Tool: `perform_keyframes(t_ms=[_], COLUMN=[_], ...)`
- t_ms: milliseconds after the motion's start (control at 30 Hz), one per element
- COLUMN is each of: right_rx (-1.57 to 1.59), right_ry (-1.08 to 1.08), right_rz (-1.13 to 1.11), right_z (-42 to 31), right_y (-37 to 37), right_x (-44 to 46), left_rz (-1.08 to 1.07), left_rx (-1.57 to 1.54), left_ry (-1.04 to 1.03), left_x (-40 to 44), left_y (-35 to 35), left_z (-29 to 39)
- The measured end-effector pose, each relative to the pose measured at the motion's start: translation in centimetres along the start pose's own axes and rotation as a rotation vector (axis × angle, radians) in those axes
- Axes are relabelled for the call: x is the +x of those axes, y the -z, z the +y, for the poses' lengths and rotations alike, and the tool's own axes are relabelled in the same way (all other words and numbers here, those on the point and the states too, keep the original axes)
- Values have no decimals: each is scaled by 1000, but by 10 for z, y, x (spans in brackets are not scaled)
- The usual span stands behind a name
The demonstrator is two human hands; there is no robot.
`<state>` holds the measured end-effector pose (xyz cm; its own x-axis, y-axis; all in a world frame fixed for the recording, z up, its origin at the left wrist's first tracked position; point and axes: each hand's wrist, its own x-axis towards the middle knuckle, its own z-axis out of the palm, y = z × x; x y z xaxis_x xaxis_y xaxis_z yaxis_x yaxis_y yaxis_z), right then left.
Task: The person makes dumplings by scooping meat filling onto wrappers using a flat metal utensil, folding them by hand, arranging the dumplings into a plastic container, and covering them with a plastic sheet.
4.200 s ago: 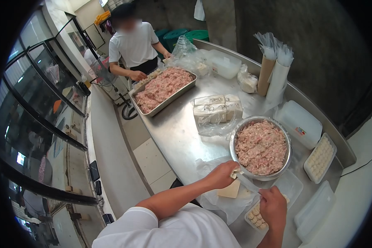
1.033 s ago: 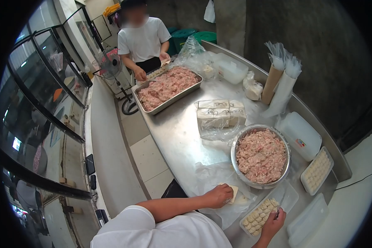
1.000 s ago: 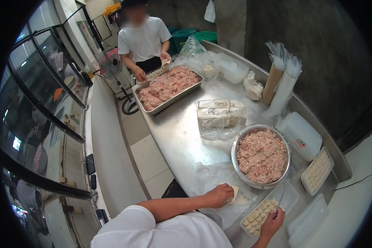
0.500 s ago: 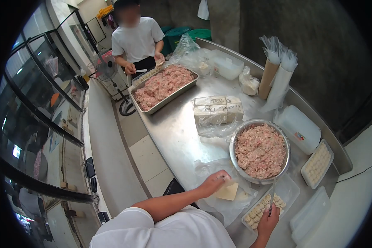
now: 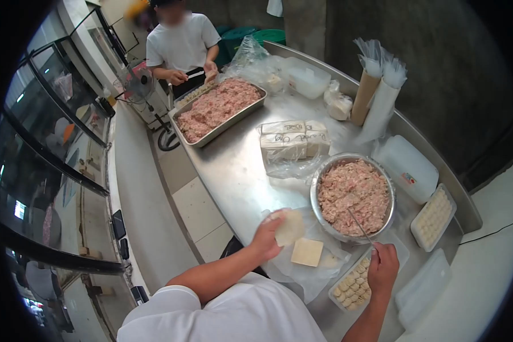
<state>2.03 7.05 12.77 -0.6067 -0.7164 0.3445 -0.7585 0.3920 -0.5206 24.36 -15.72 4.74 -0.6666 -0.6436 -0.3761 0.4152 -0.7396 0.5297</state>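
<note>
My left hand (image 5: 264, 239) pinches a thin, pale round dumpling wrapper (image 5: 291, 227) above the plastic sheet. A stack of square wrappers (image 5: 307, 252) lies just right of that hand. My right hand (image 5: 384, 265) is closed around a thin metal spatula (image 5: 358, 220), its tip reaching into the ground meat (image 5: 353, 191). The meat fills a round steel bowl (image 5: 314, 205). Below the bowl, partly behind my right hand and forearm, sits a plastic tray with rows of filled dumplings (image 5: 352, 288).
Wrapped wrapper packs (image 5: 293, 142) stand left of the bowl. Further off, another person (image 5: 182, 48) works beside a large steel pan of meat (image 5: 219, 108). Along the right edge are a plastic container (image 5: 407, 168), a dumpling tray (image 5: 433, 218), a lid (image 5: 424, 290) and bag-filled tubes (image 5: 376, 97).
My left hand has moved left and up, away from the wrapper stack, with a wrapper now plainly in it. My right hand has risen, bringing the spatula tip into the meat.
</note>
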Motion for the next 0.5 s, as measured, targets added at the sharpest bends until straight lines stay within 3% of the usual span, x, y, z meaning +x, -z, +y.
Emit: perform_keyframes(t_ms=[133, 167, 233, 367, 500], right_rx=[67, -48, -150, -342, -393], right_ry=[110, 155, 234, 195, 207], right_rz=[-28, -72, -91, -254, -350], right_z=[-7, -4, -8, -7, 3], right_y=[-18, -25, -46, -46, -55], right_x=[16, 18, 38, 48, 48], left_rz=[-64, -57, 89, 90, 116], left_rx=[-159, -159, 56, 59, 50], left_ry=[81, 55, 162, 340, 329], left_x=[9, 7, 8, -1, 5], left_y=[13, 15, 12, -5, -5], left_z=[6, -3, -20, -29, -28])
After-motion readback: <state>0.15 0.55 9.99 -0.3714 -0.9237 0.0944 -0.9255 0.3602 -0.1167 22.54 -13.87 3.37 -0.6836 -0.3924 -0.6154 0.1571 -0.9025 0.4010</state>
